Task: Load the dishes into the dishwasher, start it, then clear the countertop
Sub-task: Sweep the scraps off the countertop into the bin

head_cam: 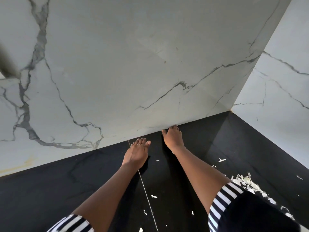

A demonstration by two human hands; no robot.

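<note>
The black desk fills the lower half of the view and meets a veined marble wall. Just below centre, at 6 o'clock, the left hand lies palm down on the desk, fingers straight and close together, across a thin joint line. At 1 o'clock from it, the right hand stretches forward with its fingers extended, the tips touching the foot of the wall. A heap of pale scraps lies on the desk at 4 o'clock, beside the striped right sleeve, with loose bits scattered nearby.
</note>
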